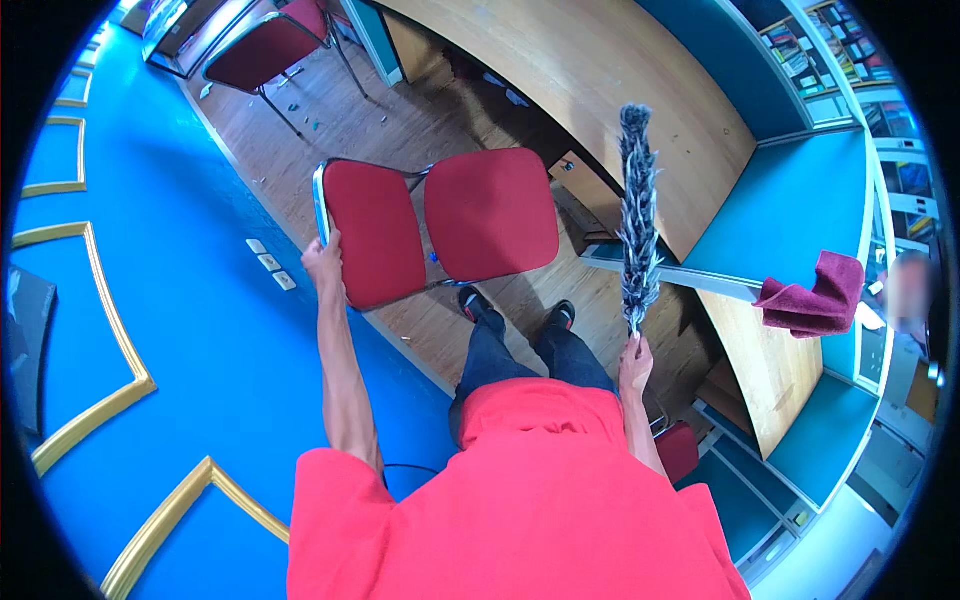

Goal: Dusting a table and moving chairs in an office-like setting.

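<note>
My left hand [324, 261] grips the metal frame at the outer edge of the backrest of a red padded chair [491, 214]. The chair stands on the wood-look floor just ahead of my feet, between the blue wall and the desk. In my right hand [636, 364] is the handle of a grey fluffy duster [640, 217]. Its head points away from me, and in this view it overlaps the desk edge. The lower part of the handle is hidden by my fingers.
A wooden desk [600, 67] with teal partitions [787, 195] runs along the right. A maroon cloth [814, 296] hangs over a partition top. Another red chair [262, 56] stands farther ahead amid floor litter [292, 107]. The blue wall [225, 360] bears gold mouldings [112, 300] and sockets [269, 262].
</note>
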Motion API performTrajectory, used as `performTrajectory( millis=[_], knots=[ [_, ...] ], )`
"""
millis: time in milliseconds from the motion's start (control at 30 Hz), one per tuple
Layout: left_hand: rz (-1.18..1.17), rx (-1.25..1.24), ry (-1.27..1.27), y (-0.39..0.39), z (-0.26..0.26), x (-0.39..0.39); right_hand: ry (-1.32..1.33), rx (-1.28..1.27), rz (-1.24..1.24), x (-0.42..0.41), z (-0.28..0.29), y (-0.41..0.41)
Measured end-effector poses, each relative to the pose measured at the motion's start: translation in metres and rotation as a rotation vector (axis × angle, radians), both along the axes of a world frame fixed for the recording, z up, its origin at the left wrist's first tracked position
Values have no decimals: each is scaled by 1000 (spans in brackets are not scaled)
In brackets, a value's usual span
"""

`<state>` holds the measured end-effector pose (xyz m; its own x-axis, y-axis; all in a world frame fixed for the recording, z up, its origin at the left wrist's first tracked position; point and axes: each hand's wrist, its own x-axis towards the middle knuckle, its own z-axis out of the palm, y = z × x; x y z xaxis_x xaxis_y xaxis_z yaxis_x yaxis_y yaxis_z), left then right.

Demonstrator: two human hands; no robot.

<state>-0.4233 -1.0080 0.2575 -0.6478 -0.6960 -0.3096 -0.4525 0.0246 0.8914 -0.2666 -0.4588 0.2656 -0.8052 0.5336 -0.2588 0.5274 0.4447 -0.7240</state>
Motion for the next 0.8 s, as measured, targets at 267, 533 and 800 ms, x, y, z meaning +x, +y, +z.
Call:
performTrajectory(
  millis=[267,533,800],
  knots=[
    [210,105,44,89,40,98,-19,9,232,-28,13,23],
    [389,67,148,160,57,175,-69,-133,446,-44,3,69],
    [659,87,209,264,60,251,-216,-211,753,-44,-29,124]
  ],
)
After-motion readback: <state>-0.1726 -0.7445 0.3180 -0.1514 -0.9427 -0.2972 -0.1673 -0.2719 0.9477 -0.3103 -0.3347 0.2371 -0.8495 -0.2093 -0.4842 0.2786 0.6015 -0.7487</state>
